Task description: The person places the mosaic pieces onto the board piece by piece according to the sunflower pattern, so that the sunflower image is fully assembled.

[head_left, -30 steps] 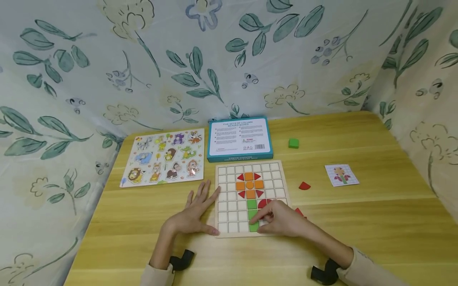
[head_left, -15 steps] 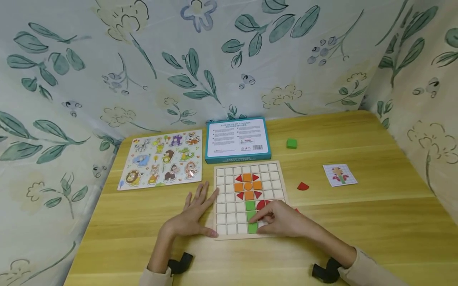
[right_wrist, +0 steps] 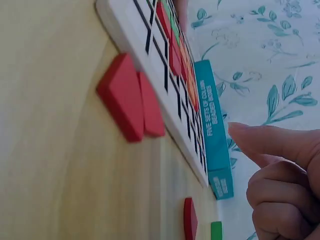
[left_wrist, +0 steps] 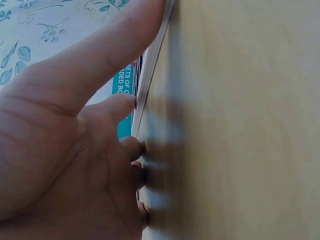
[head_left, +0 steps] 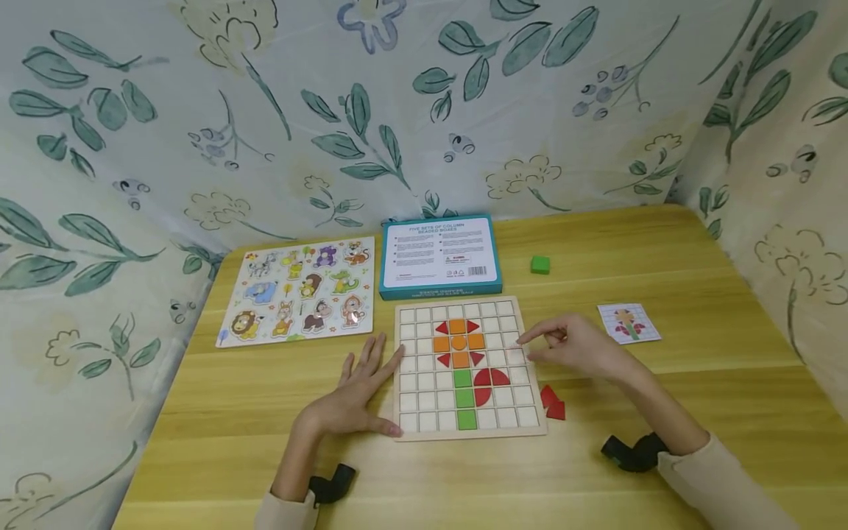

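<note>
My left hand (head_left: 347, 397) lies at the left edge of the wooden grid board (head_left: 424, 436), fingers spread, thumb and index tip at its rim. In the left wrist view, that hand's thumb (left_wrist: 100, 50) reaches along the board's side. The right hand (head_left: 576, 346) hovers by the board's right edge, thumb and index finger apart, other fingers curled, nothing between them. Below it in the right wrist view, a red quarter-circle piece (right_wrist: 190, 219) lies on the table, hidden under the hand in the head view. On the board, orange squares (head_left: 457, 326), red triangles, green squares (head_left: 464, 398) and red quarter-circles (head_left: 483, 397) form a flower.
Two red pieces (head_left: 553, 405) lie against the board's right side. A green block (head_left: 539, 265) sits farther back. A pattern card (head_left: 629, 322) is at the right. Behind the board stands a teal box (head_left: 440, 254), with an animal puzzle (head_left: 298, 294) on its left.
The right hand has left the lower green squares and moved right and away from me to the board's right side. A red quarter-circle now shows below the others. The left hand stays.
</note>
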Action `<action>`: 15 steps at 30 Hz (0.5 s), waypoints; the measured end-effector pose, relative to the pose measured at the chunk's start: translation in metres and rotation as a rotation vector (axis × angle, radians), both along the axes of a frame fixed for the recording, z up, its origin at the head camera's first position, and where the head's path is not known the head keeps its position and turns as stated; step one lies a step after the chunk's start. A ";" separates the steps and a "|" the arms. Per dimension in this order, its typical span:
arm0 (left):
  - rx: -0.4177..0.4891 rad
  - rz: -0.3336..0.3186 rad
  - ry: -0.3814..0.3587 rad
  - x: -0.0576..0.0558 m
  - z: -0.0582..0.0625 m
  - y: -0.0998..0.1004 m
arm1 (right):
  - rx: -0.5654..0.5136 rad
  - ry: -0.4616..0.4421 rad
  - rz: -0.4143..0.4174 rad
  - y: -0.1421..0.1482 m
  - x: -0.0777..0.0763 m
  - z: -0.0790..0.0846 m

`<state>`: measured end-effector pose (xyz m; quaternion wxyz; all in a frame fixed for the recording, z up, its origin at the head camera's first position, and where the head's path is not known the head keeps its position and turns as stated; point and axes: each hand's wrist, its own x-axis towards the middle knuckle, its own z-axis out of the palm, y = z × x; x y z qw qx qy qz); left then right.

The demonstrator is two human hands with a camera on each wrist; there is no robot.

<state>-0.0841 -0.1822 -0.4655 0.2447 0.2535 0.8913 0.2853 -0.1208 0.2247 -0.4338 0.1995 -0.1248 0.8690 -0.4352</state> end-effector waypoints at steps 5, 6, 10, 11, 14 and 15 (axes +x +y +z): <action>-0.003 -0.003 0.006 0.000 0.001 0.000 | 0.048 -0.023 -0.057 0.022 -0.012 -0.005; -0.004 -0.003 0.007 0.000 0.001 0.000 | 0.066 -0.023 -0.063 0.025 -0.013 -0.005; -0.008 -0.004 0.010 0.000 0.002 0.001 | 0.154 -0.037 -0.087 0.039 -0.018 -0.006; -0.007 -0.004 0.009 0.000 0.002 0.001 | 0.171 -0.041 -0.092 0.042 -0.019 -0.006; -0.005 -0.007 0.008 0.000 0.001 0.000 | 0.193 -0.065 -0.099 0.044 -0.020 -0.009; -0.004 -0.006 0.006 0.000 0.001 0.000 | 0.190 -0.071 -0.098 0.044 -0.021 -0.010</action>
